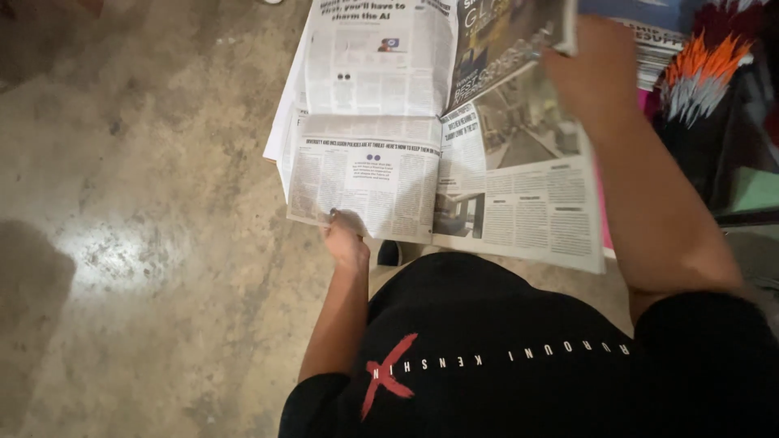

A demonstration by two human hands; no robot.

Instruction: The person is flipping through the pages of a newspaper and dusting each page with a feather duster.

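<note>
I see the concrete floor filling the left half of the frame, with a pale glare patch at left centre; the person's black shirt takes the lower right. The open newspaper lies spread across the upper centre, its lower sheet reaching down towards the shirt; at the upper right a stack of papers sits beside a dark bag with orange and white stripes. The right hand, at the upper right, is clamped on the lifted, glossy top page, which stands tilted off the sheets below; the left hand, lower centre, has its fingers closed on the bottom edge of the lower sheet, pinning it. A small dark thing shows just below that edge; I cannot tell what it is. My worry: the thin paper could tear along the fold if the lifted page is pulled hard against the pinned sheet; loose inner sheets could also slide out onto the floor.
</note>
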